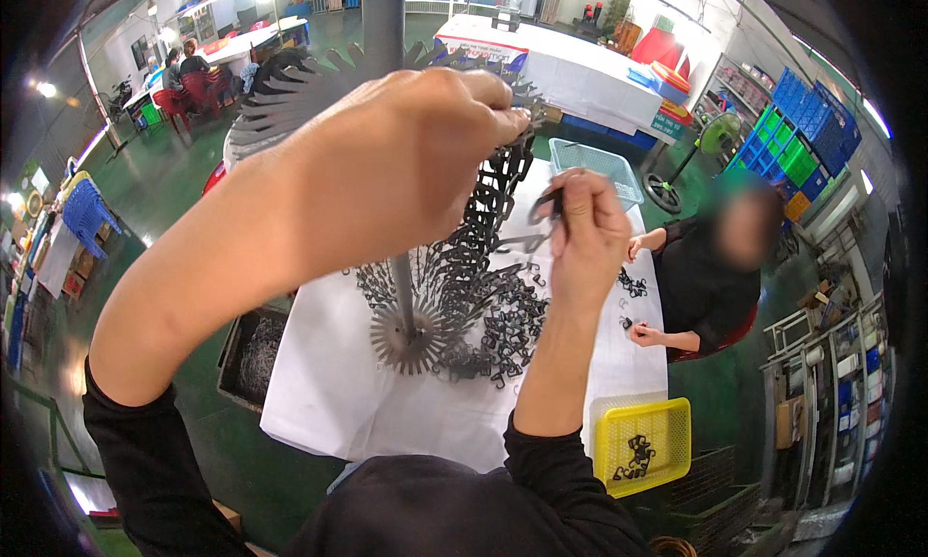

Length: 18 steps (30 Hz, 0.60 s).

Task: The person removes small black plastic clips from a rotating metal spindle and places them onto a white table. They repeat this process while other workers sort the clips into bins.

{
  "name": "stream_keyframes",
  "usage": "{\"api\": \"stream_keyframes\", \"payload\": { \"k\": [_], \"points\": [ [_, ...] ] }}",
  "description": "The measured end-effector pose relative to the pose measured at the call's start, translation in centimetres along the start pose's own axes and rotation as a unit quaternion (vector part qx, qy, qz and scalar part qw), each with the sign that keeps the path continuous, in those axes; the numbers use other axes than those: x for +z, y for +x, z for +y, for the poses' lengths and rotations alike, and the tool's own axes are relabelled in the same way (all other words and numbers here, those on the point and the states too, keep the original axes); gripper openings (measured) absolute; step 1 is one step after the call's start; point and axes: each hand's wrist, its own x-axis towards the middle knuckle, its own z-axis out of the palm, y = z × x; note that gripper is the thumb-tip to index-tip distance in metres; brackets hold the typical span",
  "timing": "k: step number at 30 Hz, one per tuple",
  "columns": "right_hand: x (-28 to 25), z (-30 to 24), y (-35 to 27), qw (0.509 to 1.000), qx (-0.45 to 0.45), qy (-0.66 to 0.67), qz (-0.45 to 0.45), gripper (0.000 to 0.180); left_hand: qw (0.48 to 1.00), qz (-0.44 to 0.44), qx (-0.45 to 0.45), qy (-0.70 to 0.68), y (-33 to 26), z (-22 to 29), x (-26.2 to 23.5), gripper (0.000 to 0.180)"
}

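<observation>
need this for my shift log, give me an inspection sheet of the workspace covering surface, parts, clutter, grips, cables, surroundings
Surface: table with white cover.
Parts: two toothed discs on a pole; black hooks hanging in strands and heaped below; more in the yellow basket.
Clutter: blue basket at the far right; dark tray on the floor at left.
Left grip: at the upper disc's rim; contents hidden.
Right grip: pinching at least one hook.
Cables: nothing seen on the table.
Surroundings: seated co-worker at right; fan and stacked crates behind.
</observation>
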Motion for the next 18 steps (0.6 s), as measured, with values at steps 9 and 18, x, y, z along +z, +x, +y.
{"api": "stream_keyframes", "payload": {
  "k": [9, 18],
  "points": [
    [-10.3, 9.9, 6.8, 0.956, 0.119, -0.264, -0.045, 0.022, 0.997, -0.067, -0.008, -0.03, -1.5, -0.3, -1.9, 0.049],
    [-2.5, 2.9, 2.3, 0.947, -0.161, -0.277, 0.033, 0.025, 0.994, -0.078, -0.07, 0.041, -1.3, 1.3, -2.5, 0.057]
  ]
}}
